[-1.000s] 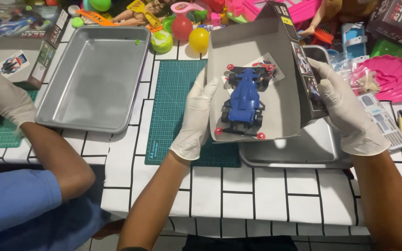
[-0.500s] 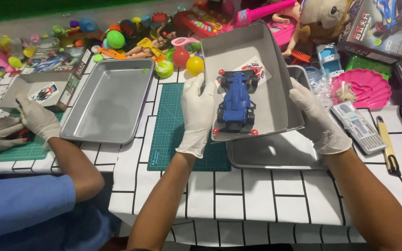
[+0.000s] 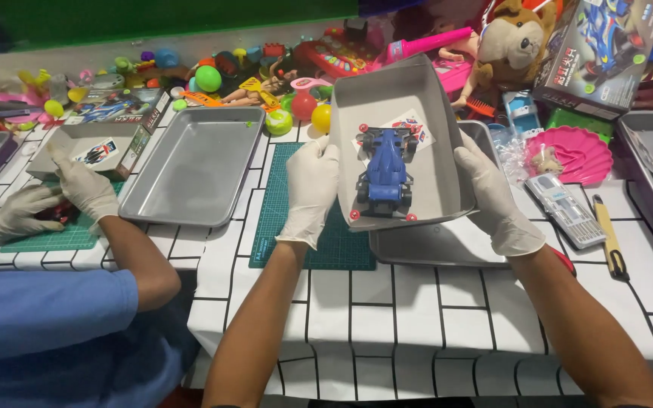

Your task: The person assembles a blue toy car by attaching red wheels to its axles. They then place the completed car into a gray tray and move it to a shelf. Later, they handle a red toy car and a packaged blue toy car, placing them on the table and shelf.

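Two bare arms reached up from the bottom, each with a white glove on. The left hand (image 3: 310,190) gripped the left side of a grey box tray (image 3: 432,128), and the right hand (image 3: 497,195) gripped its right side. The tray was lifted and tipped toward the person. A blue toy car (image 3: 385,174) with small red wheels lay inside it, near the low end, with a sticker sheet (image 3: 415,125) just behind the car.

Under the tray sat a metal pan (image 3: 447,245) on the white tabletop (image 3: 387,317) with black lines. A green cutting mat (image 3: 285,227) lay beside that pan, partly under the left hand. To the right lay a grey remote (image 3: 566,210) and a yellow tool (image 3: 610,234).

On the left, another person in a blue sleeve (image 3: 47,310) had gloved hands (image 3: 85,185) on another box. An empty metal pan (image 3: 198,162) sat between the two people.

Far back, there was a pile of bright toys (image 3: 266,72), a pink plate (image 3: 577,153), a stuffed animal (image 3: 519,38) and a toy car box (image 3: 606,49).
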